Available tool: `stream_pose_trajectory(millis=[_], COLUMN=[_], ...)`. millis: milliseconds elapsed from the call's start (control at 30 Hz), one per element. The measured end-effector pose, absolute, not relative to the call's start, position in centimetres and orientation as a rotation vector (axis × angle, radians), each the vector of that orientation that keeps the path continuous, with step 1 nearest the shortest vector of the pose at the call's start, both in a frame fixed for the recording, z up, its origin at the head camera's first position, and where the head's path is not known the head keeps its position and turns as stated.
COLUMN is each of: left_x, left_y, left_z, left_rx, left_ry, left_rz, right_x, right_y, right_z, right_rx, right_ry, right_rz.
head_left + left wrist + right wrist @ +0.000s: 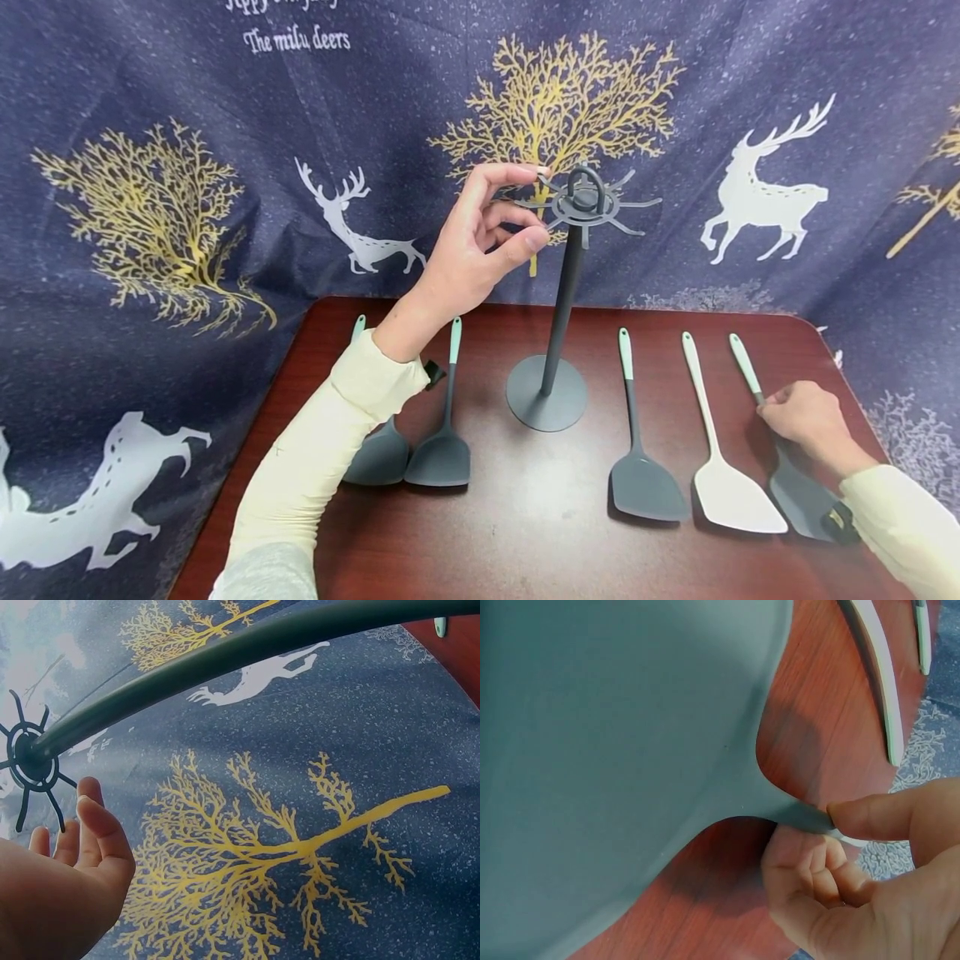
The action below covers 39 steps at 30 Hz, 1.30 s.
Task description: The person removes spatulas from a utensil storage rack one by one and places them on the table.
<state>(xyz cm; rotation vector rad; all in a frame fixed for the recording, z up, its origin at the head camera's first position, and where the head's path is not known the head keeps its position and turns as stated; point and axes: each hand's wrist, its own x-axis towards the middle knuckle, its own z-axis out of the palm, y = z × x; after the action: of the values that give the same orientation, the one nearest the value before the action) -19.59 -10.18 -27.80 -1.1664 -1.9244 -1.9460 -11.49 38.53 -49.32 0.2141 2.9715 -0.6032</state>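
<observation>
My left hand (pixel 476 237) is raised beside the hook ring at the top of a dark grey utensil rack (pixel 564 308). Its thumb and index finger are spread apart at the hook ends; whether they touch the hooks is hard to tell. In the left wrist view the fingers (pixel 109 832) curve loosely near the hooks. At the right, my right hand (pixel 806 412) pinches the shaft of a grey spatula (pixel 802 500) with a mint handle. The right wrist view shows thumb and fingers on the neck below its broad blade (pixel 630 750).
A white spatula (pixel 738 500) and another grey spatula (pixel 647 487) lie left of the right hand. Two more grey spatulas (pixel 441 458) (pixel 378 458) lie at the left, one partly behind my left sleeve. A patterned blue cloth (pixel 637 83) hangs behind the brown table (pixel 525 517).
</observation>
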Motion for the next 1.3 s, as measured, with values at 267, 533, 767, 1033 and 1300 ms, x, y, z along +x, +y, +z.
stream_pose_trajectory(millis=[267, 533, 767, 1033, 1300], left_x=[-19.54, -19.49, -19.51, -19.53, -19.56], left_y=[-10.18, -10.15, -10.24, -10.28, -10.41], left_z=[-27.83, -27.71, -27.67, -27.6, -27.75], left_rx=[-1.165, -1.171, -1.177, -1.188, -1.219], left_ry=[-1.928, -1.932, -1.928, -1.916, -1.899], left_rz=[-1.943, -1.947, -1.937, -1.939, -1.953], right_x=[-11.61, -11.57, -11.48, -11.59, -11.69], right_y=[38.6, 38.69, 38.42, 38.46, 38.47], right_z=[-49.04, -49.2, -49.4, -49.26, -49.33], right_rx=[0.202, 0.204, 0.2, 0.182, 0.22], right_ry=[2.973, 2.985, 3.0, 3.018, 3.007], right_rz=[-0.588, -0.577, -0.577, -0.569, -0.56])
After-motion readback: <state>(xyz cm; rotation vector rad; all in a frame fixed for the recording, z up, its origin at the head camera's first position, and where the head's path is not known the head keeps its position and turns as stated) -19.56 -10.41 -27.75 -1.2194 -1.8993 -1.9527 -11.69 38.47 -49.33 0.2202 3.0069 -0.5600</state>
